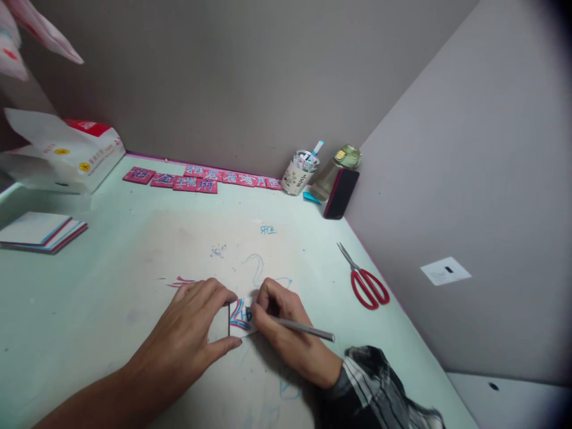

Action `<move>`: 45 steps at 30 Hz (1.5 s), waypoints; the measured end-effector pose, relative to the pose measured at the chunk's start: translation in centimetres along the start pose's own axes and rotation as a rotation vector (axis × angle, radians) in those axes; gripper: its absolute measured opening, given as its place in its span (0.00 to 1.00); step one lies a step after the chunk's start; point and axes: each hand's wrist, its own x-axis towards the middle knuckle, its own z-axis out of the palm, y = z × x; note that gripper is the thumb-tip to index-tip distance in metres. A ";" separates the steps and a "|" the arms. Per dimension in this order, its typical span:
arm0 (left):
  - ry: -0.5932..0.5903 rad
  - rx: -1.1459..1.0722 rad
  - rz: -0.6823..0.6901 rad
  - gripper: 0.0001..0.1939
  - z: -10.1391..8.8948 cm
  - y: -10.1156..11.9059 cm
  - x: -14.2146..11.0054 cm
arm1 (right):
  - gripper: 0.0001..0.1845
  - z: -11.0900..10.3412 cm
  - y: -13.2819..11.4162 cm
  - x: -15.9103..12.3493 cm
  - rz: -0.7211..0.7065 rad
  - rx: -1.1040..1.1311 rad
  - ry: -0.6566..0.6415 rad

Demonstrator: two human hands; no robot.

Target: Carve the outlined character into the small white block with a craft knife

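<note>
A small white tile [240,322] with red and blue curved strokes lies on the table in front of me. My left hand [203,316] grips it by its edges, thumb at the near side and fingers at the far side. Closed around a slim grey metal pen-shaped tool [308,329], my right hand [286,325] rests against the tile's right part. The tool's tip is hidden behind my fingers, so I cannot tell its exact kind. Thin red scraps [182,282] lie just beyond my left hand.
Red-handled scissors [369,288] lie at right. Along the back sit red character tiles [196,184], a can of strips [295,177], a green-lidded bottle [328,177] and a leaning phone [342,194]. A stack of sheets [38,229] and a white bag [75,164] are at left.
</note>
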 end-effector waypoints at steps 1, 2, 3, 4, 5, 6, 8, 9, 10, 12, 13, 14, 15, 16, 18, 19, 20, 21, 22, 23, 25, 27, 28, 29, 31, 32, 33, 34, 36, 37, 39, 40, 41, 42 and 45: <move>-0.002 -0.001 -0.004 0.14 0.0 0.0 0.0 | 0.12 0.0 0.1 0.1 0.000 0.003 -0.005; -0.004 -0.003 -0.009 0.14 0.0 0.0 0.0 | 0.12 -0.1 0.1 0.1 -0.002 0.002 -0.007; -0.007 -0.003 -0.014 0.15 0.1 0.0 0.0 | 0.12 -0.1 0.2 0.1 -0.005 -0.001 -0.006; -0.007 -0.004 -0.019 0.15 0.1 0.1 0.0 | 0.12 -0.1 0.2 0.2 -0.009 -0.005 -0.005; -0.005 -0.004 -0.022 0.15 0.1 0.1 0.0 | 0.12 -0.1 0.2 0.2 -0.010 -0.007 -0.005; -0.001 -0.005 -0.021 0.15 0.1 0.1 0.0 | 0.12 -0.1 0.2 0.2 -0.009 -0.008 -0.007; 0.005 -0.006 -0.017 0.15 0.1 0.1 -0.1 | 0.12 -0.1 0.1 0.2 -0.007 -0.008 -0.014; 0.006 -0.004 -0.012 0.16 0.0 0.1 -0.1 | 0.12 -0.1 0.0 0.2 -0.007 -0.009 -0.019; 0.007 -0.001 -0.010 0.16 0.0 0.1 -0.1 | 0.12 -0.1 -0.1 0.2 -0.007 -0.010 -0.025; 0.009 0.008 -0.003 0.16 0.0 0.0 -0.1 | 0.12 -0.2 -0.3 0.2 -0.008 -0.015 -0.031; 0.013 0.011 0.002 0.16 0.1 0.0 -0.1 | 0.13 -0.2 -0.4 0.2 -0.004 -0.014 -0.032; 0.019 0.015 0.007 0.16 0.1 0.0 -0.1 | 0.13 -0.2 -0.5 0.2 0.002 -0.013 -0.036; 0.025 0.017 0.009 0.16 0.1 0.0 -0.1 | 0.13 -0.2 -0.5 0.2 0.004 -0.013 -0.038; 0.030 0.020 0.008 0.16 0.2 0.0 -0.1 | 0.12 -0.2 -0.5 0.2 0.004 -0.014 -0.040; 0.028 0.023 -0.003 0.16 0.2 0.0 -0.1 | 0.12 -0.3 -0.3 0.2 -0.003 -0.017 -0.041; 0.025 0.024 -0.011 0.16 0.2 0.1 -0.1 | 0.12 -0.3 -0.2 0.2 -0.008 -0.018 -0.037; 0.017 0.024 -0.017 0.16 0.2 0.1 -0.1 | 0.12 -0.3 -0.1 0.2 -0.012 -0.018 -0.033; 0.012 0.024 -0.021 0.15 0.1 0.1 -0.1 | 0.12 -0.3 0.0 0.2 -0.013 -0.016 -0.030; 0.010 0.025 -0.025 0.15 0.1 0.1 -0.1 | 0.12 -0.2 0.1 0.2 -0.011 -0.013 -0.029; 0.009 0.025 -0.028 0.15 0.1 0.1 -0.1 | 0.12 -0.2 0.1 0.2 -0.010 -0.008 -0.027; 0.011 0.023 -0.026 0.15 0.0 0.1 -0.1 | 0.12 -0.3 0.1 0.2 -0.008 0.000 -0.025; 0.014 0.019 -0.023 0.15 0.0 0.1 -0.1 | 0.12 -0.3 0.1 0.1 -0.005 0.005 -0.025; 0.010 0.017 -0.022 0.15 0.0 0.2 -0.1 | 0.12 -0.3 0.0 0.1 -0.002 0.007 -0.027; 0.006 0.015 -0.023 0.14 0.0 0.2 0.0 | 0.12 -0.2 0.0 0.1 0.001 0.008 -0.028; 0.003 0.016 -0.029 0.14 0.0 0.3 0.0 | 0.12 -0.2 0.0 0.1 0.009 0.010 -0.029; 0.005 0.016 -0.031 0.14 0.0 0.3 0.1 | 0.12 -0.2 -0.1 0.1 0.009 0.010 -0.029; 0.008 0.015 -0.032 0.15 0.0 0.3 0.1 | 0.12 -0.2 -0.1 0.0 0.007 0.011 -0.030; 0.011 0.015 -0.031 0.15 0.0 0.3 0.1 | 0.12 -0.2 0.0 0.0 0.006 0.012 -0.031; 0.010 0.009 -0.024 0.15 0.1 0.2 0.1 | 0.13 -0.2 0.0 0.0 0.001 0.009 -0.035; 0.007 0.006 -0.021 0.15 0.1 0.2 0.1 | 0.13 -0.2 0.0 0.0 0.001 0.006 -0.036; -0.001 0.006 -0.022 0.15 0.1 0.2 0.1 | 0.13 -0.2 0.1 -0.1 0.004 0.002 -0.033; -0.001 0.013 -0.026 0.15 0.0 0.3 0.1 | 0.12 -0.1 0.2 -0.1 0.005 -0.002 -0.028; -0.001 0.024 -0.033 0.14 0.0 0.4 0.1 | 0.12 -0.1 0.3 -0.1 0.007 -0.005 -0.020; -0.002 0.042 -0.041 0.14 -0.1 0.6 0.2 | 0.12 -0.1 0.4 -0.2 0.008 -0.006 -0.013; -0.022 0.109 -0.065 0.17 -0.5 1.3 0.2 | 0.11 0.0 0.7 -0.3 0.008 0.004 -0.008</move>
